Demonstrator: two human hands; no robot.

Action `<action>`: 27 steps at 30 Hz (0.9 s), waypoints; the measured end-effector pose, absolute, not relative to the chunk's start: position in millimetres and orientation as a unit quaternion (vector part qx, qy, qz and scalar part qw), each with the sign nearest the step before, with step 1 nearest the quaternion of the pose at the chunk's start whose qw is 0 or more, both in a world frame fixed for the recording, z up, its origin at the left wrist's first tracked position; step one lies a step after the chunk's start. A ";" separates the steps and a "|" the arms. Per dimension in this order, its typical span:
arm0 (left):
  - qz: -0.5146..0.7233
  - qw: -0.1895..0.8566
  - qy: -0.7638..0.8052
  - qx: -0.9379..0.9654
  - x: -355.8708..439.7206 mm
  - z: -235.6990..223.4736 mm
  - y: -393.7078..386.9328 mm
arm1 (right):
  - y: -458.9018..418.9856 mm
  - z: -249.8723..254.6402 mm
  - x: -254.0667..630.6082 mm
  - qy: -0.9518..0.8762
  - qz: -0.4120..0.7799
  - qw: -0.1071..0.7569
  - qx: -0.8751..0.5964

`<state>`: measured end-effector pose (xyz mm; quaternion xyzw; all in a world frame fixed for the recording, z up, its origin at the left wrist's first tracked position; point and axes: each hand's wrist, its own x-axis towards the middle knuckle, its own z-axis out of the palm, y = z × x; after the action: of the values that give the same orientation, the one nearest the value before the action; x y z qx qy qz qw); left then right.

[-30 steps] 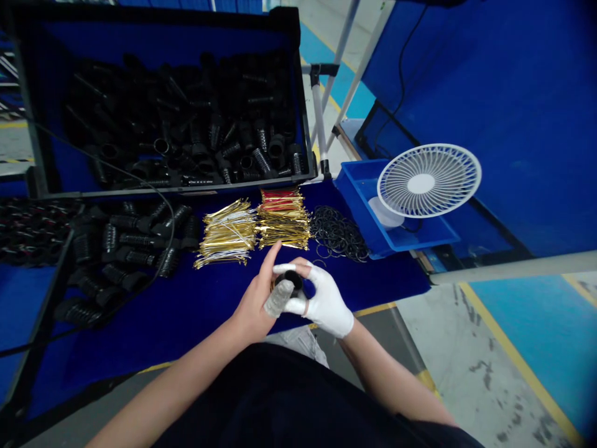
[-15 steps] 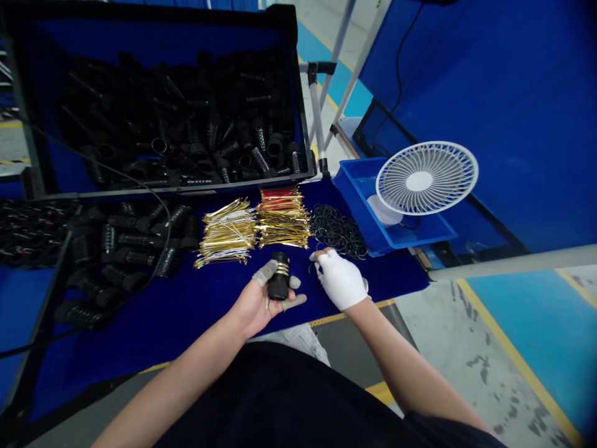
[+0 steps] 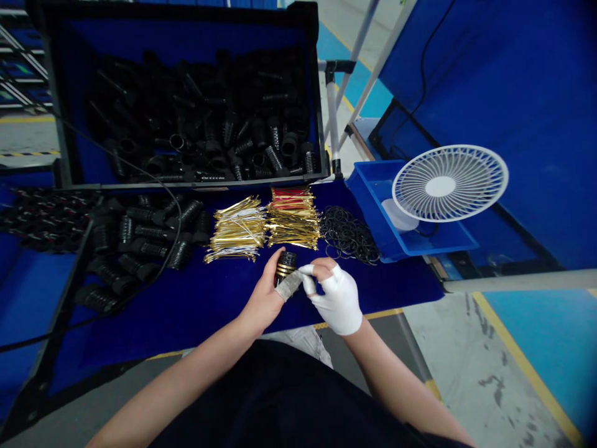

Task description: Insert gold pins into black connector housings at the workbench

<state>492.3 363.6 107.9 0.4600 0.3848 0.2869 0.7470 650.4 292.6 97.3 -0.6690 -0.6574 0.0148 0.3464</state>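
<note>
My left hand (image 3: 264,300), with a grey cover on its thumb, is wrapped round a black cylindrical part (image 3: 286,260) that has gold bands about it. My right hand (image 3: 339,300) wears a white glove with some bare fingertips. Its thumb and forefinger are pinched together against the side of the part, touching the left thumb. What the pinch holds is too small and hidden to make out. Just beyond the hands lie bundles of gold and white strips (image 3: 237,231), gold strips with red ones (image 3: 293,219) and a heap of thin black rings (image 3: 351,235).
A large crate (image 3: 196,186) of black ribbed parts stands at the back. More black parts (image 3: 144,239) lie at left, with a cable (image 3: 175,199) hanging across them. On the right, a white fan (image 3: 448,185) stands in a blue tray (image 3: 443,244).
My right hand has moved left from beside the ring heap, where a thin black ring hung from its fingers, to the part. My left hand has turned the part and closed its thumb over it.
</note>
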 end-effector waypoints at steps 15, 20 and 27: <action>0.258 0.758 0.316 0.508 485.7 123.2 367.9 | 300.8 110.3 649.0 -0.516 0.322 0.468 -0.641; 0.242 0.757 0.258 0.549 483.1 122.0 365.9 | 296.3 108.2 647.6 -0.423 0.490 0.476 -0.596; 0.180 0.687 0.199 0.675 474.0 133.6 377.9 | 295.2 103.4 647.6 -0.356 0.538 0.513 -0.567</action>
<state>474.0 377.9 133.6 0.6752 0.1990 0.1802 0.6871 647.6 295.2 103.4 -0.5672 -0.3555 0.5378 0.5126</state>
